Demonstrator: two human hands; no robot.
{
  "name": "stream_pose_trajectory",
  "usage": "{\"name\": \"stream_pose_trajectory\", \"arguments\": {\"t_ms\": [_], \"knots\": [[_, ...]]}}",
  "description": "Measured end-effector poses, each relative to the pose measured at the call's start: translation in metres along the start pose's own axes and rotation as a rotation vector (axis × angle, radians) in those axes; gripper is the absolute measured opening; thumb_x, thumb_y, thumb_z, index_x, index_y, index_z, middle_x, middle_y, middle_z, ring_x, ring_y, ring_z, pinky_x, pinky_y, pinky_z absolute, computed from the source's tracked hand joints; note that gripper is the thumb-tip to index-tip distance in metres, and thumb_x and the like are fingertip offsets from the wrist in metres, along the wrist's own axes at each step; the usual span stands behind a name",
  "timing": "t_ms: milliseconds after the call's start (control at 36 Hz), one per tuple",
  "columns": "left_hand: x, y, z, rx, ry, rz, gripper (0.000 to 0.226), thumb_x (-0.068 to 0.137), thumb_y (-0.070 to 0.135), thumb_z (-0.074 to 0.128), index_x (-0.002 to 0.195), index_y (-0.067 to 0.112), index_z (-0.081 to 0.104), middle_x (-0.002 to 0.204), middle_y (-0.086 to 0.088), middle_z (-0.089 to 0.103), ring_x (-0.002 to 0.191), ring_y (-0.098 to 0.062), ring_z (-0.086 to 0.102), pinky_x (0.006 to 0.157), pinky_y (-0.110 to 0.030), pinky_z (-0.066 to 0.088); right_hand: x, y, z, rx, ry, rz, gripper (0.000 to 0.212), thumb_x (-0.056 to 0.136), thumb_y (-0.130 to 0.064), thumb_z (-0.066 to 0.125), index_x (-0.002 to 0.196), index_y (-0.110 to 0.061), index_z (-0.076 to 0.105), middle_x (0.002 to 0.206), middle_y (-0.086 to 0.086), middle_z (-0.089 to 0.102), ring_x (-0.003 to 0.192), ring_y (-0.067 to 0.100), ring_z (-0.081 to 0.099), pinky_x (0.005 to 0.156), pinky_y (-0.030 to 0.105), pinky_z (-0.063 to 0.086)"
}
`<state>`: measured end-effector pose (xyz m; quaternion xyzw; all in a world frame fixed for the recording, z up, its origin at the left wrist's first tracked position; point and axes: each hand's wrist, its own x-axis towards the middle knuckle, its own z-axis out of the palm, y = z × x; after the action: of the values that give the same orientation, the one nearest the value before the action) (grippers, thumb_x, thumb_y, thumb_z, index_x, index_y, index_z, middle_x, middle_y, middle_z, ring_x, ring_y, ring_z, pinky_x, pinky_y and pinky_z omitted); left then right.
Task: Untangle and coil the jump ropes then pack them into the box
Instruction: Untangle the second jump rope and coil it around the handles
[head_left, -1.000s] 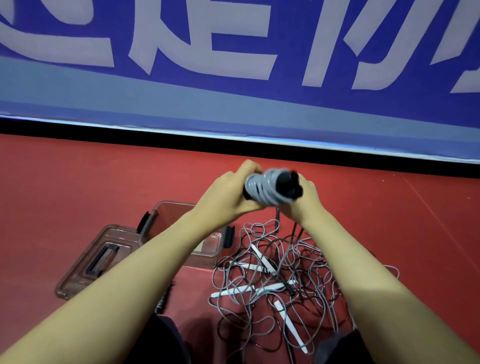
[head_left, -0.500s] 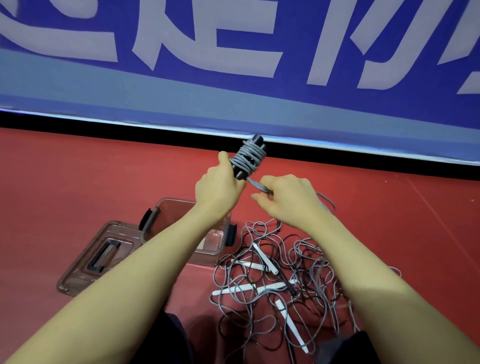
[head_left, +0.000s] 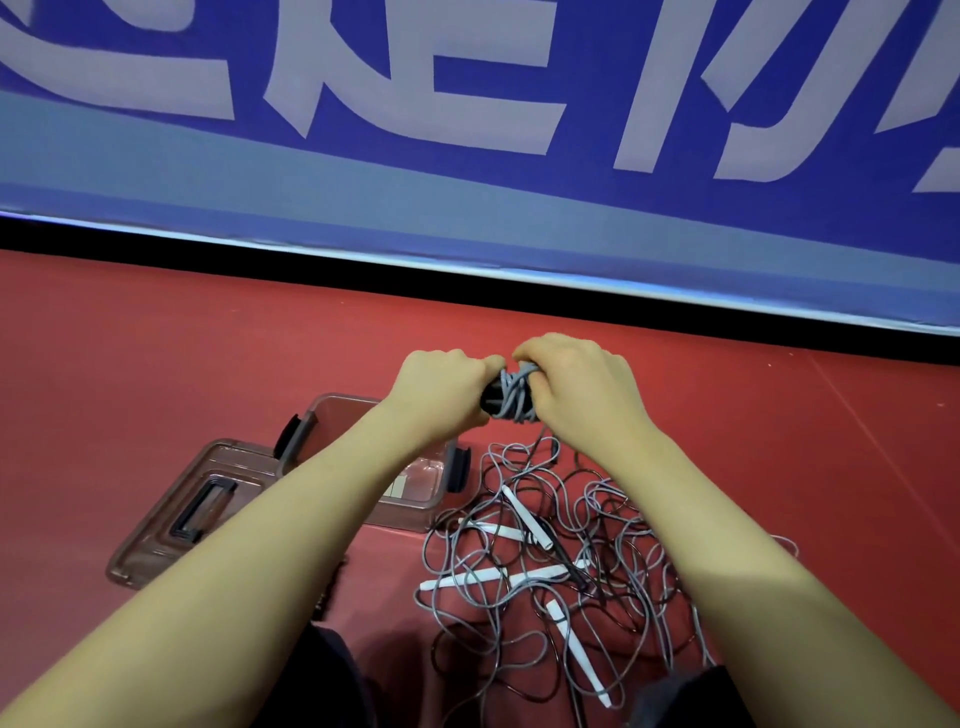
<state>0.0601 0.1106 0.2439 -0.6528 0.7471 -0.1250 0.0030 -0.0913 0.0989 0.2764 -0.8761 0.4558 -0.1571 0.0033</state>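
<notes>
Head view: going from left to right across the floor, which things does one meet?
Box lid → open box → left hand → rope bundle → right hand; below the hands, the tangled pile of ropes lies to the right of the box.

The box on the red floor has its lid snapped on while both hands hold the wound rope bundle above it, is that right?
Not quite. The head view shows the box open, its lid lying on the floor beside it, on its left. The rest holds: the left hand and right hand both grip the wound rope bundle above it.
</notes>
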Motion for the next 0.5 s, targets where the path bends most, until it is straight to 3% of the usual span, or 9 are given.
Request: {"name": "stream_pose_trajectory", "arguments": {"t_ms": [139,222,278,333,389,444,500], "knots": [[0.001,-0.003,0.002,0.025,0.059,0.074,0.026,0.090,0.038,0.050,0.110,0.022,0.055,0.104,-0.002,0.064,0.104,-0.027,0.057,0.071,-0.029,0.031,0.001,-0.001,0.000,0.161,-0.054,0.131,0.024,0.084,-0.012,0.048,0.096,-0.021,0.067,0.096,0.003,0.068,0.093,0.029,0.058,0.073,0.035,0.045],[0.000,-0.004,0.002,-0.006,0.077,0.087,0.024,0.089,0.036,0.052,0.102,0.017,0.060,0.106,0.001,0.056,0.108,-0.023,0.047,0.070,-0.030,0.023,0.002,0.001,0.003,0.329,-0.051,0.199,0.018,0.081,-0.012,0.054,0.079,-0.022,0.068,0.082,0.000,0.067,0.086,0.025,0.058,0.073,0.036,0.050],[0.000,-0.005,0.001,-0.043,0.091,0.076,0.024,0.087,0.037,0.058,0.099,0.017,0.061,0.103,0.001,0.053,0.105,-0.022,0.046,0.067,-0.030,0.026,0.004,0.004,0.006,0.382,-0.045,0.231,0.018,0.080,-0.013,0.056,0.071,-0.024,0.067,0.076,-0.003,0.066,0.080,0.024,0.059,0.073,0.038,0.052],[0.000,-0.004,0.001,-0.071,0.206,0.152,0.024,0.070,0.033,0.077,0.081,0.015,0.064,0.085,0.000,0.057,0.087,-0.024,0.054,0.058,-0.027,0.029,0.005,0.009,0.009,0.401,-0.033,0.257,0.019,0.080,-0.015,0.058,0.065,-0.025,0.063,0.071,-0.005,0.064,0.078,0.024,0.060,0.072,0.040,0.052],[-0.002,-0.003,-0.001,-0.059,0.207,0.237,0.036,0.038,0.024,0.089,0.054,0.015,0.058,0.058,0.002,0.053,0.058,-0.023,0.054,0.050,-0.021,0.024,0.006,0.014,0.014,0.441,-0.020,0.288,0.022,0.083,-0.022,0.061,0.061,-0.022,0.060,0.066,-0.004,0.063,0.075,0.025,0.061,0.069,0.039,0.052],[0.000,-0.003,0.004,-0.079,0.231,0.295,0.040,0.032,0.023,0.089,0.048,0.018,0.053,0.051,0.005,0.048,0.052,-0.021,0.050,0.048,-0.020,0.022,0.006,0.019,0.017,0.532,-0.036,0.331,0.028,0.087,-0.030,0.062,0.064,-0.014,0.063,0.057,0.002,0.063,0.059,0.016,0.061,0.057,0.031,0.048],[-0.001,-0.002,0.001,-0.107,0.230,0.357,0.040,0.036,0.023,0.089,0.050,0.018,0.052,0.052,0.006,0.046,0.054,-0.021,0.049,0.049,-0.021,0.022,0.005,0.022,0.016,0.603,-0.080,0.379,0.036,0.091,-0.033,0.060,0.066,-0.007,0.064,0.047,0.000,0.054,0.040,0.007,0.046,0.047,0.024,0.035]]}}
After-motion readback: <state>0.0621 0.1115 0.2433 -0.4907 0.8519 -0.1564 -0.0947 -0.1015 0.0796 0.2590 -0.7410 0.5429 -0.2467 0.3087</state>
